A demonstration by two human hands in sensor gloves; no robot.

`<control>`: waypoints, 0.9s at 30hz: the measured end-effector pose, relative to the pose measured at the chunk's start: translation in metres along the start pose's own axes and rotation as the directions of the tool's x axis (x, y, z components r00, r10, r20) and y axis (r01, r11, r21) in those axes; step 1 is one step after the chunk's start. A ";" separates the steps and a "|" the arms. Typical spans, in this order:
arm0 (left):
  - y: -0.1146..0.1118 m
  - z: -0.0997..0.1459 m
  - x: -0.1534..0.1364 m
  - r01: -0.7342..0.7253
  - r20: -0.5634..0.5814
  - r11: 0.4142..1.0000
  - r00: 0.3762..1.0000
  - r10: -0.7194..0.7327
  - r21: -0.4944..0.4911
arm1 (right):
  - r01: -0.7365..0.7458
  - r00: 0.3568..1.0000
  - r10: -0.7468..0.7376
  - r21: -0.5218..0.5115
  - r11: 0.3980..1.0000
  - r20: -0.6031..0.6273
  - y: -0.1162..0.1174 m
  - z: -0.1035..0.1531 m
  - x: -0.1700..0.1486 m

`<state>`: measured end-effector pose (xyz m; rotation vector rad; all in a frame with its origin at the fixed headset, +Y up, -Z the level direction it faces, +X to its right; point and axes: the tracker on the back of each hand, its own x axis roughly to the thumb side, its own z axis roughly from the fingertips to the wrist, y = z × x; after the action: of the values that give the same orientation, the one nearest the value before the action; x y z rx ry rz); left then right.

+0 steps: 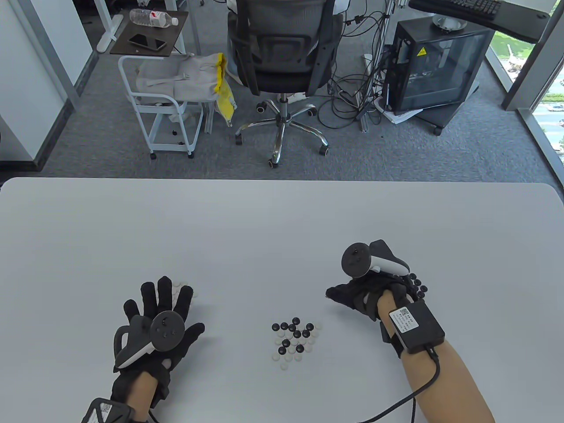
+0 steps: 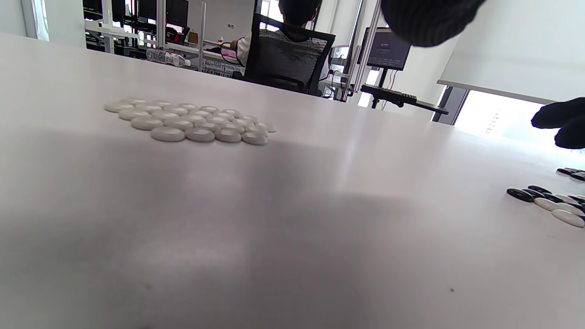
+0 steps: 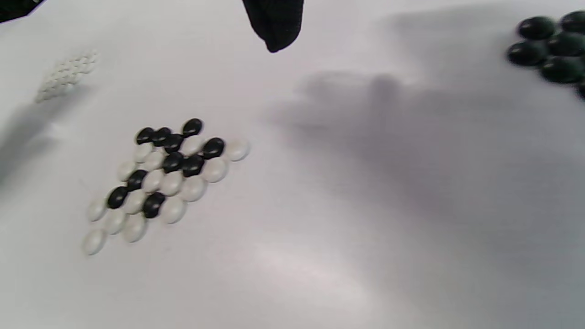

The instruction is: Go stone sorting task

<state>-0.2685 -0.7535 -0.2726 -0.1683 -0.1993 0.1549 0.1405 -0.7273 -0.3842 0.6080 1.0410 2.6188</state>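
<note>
Wide white table (image 1: 282,229). Left hand (image 1: 158,326), lower left — fingers spread wide, holding nothing, by the white stone cluster (image 2: 189,121). Right hand (image 1: 370,293), right of centre — grip cannot be told; black stone cluster (image 3: 548,50) beside it. Mixed black-and-white stone pile (image 1: 295,337), bottom centre.

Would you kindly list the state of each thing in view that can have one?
Mixed pile: black and white stones together, unsorted, between the hands.
White pile: white stones only, flat on the table.
Black pile: black stones only, partly out of view.
Left hand: fingers spread, holding nothing.
Right hand: whether it holds a stone cannot be told.
</note>
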 end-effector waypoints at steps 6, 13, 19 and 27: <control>0.000 0.000 0.000 -0.001 0.000 1.000 1.000 0.001 0.005 | -0.093 0.986 0.080 0.078 0.993 0.148 0.022 -0.015 0.044; 0.000 0.000 -0.001 -0.008 -0.001 1.000 1.000 0.008 0.008 | -0.146 0.978 0.121 0.145 0.978 0.169 0.045 -0.038 0.060; 0.000 0.001 -0.002 -0.015 0.002 1.000 1.000 0.015 0.015 | -0.120 0.991 0.112 0.125 0.985 0.072 0.037 -0.046 0.041; 0.001 0.001 -0.003 -0.019 0.003 1.000 1.000 0.019 0.019 | -0.059 0.984 0.068 0.059 0.997 -0.162 0.007 -0.025 -0.025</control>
<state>-0.2722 -0.7530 -0.2724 -0.1512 -0.1990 0.1760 0.1497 -0.7567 -0.4030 0.4494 1.1621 2.7426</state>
